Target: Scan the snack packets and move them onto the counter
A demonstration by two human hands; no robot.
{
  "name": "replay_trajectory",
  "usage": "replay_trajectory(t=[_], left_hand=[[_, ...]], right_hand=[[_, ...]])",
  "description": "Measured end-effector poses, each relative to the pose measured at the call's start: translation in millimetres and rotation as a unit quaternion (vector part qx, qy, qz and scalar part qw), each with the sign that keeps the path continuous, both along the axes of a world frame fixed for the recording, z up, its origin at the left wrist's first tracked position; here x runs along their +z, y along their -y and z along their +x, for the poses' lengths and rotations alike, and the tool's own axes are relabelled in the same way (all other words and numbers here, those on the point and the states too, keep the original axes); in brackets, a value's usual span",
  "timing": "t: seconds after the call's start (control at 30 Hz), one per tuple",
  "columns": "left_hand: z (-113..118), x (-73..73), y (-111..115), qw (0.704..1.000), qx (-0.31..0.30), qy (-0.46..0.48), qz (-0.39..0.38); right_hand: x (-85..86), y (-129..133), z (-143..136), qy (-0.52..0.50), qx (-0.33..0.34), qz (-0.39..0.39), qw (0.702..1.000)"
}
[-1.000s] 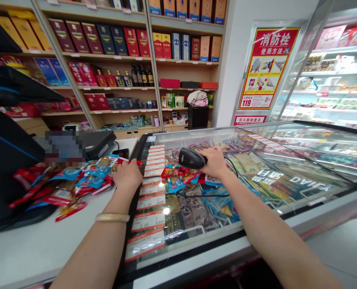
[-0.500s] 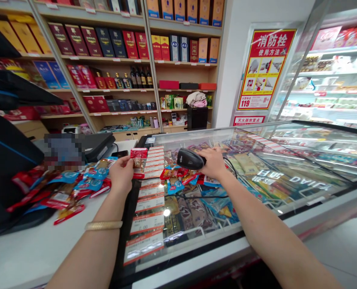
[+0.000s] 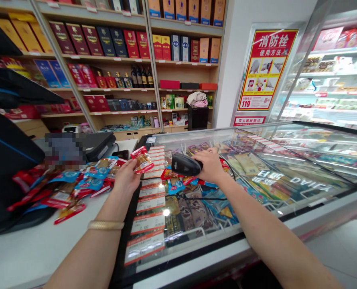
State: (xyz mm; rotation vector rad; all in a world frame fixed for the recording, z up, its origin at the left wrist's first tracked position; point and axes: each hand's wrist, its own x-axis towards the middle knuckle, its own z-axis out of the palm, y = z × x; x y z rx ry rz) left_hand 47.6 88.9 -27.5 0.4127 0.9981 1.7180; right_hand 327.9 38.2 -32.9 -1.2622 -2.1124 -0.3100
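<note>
Pinched in my left hand point(image 3: 127, 175) is a small red snack packet point(image 3: 143, 159), tilted over the left edge of the glass-topped freezer. My right hand point(image 3: 210, 163) grips a black barcode scanner point(image 3: 184, 164), whose head points left toward that packet. Beneath the scanner, red and blue packets point(image 3: 175, 186) lie on the freezer glass. A larger pile of red and blue snack packets point(image 3: 90, 183) spreads over the white counter, left of my left hand.
The freezer point(image 3: 196, 257) fills the middle and right, with price labels point(image 3: 147, 224) along its left side. A black cable loops over the glass. At left stand a dark monitor point(image 3: 10, 160) and a black device point(image 3: 98, 144) on the counter point(image 3: 61, 249). Shelves point(image 3: 115, 58) of boxes and bottles rise behind.
The packet in my left hand has turned from upright to tilted and moved slightly right. My right hand has brought the scanner a little left and down, closer to it.
</note>
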Motion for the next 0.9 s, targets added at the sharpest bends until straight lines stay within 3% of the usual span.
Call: replay_trajectory(t=[0.13, 0.27, 0.63, 0.9], left_hand=[[8, 10.1, 11, 0.998, -0.040, 0.041, -0.028], [16, 12.1, 16, 0.998, -0.061, 0.015, -0.006], [20, -3.2, 13, 0.987, -0.066, -0.088, 0.117], [19, -8.8, 12, 0.978, -0.080, -0.120, 0.153]], right_hand=[[1.9, 3, -3, 0.004, 0.008, 0.000, 1.000], [1.5, 4, -4, 0.005, 0.008, 0.000, 1.000], [-0.6, 2, -4, -0.009, -0.004, -0.009, 1.000], [3.6, 4, -7, -0.020, -0.016, -0.031, 0.999]])
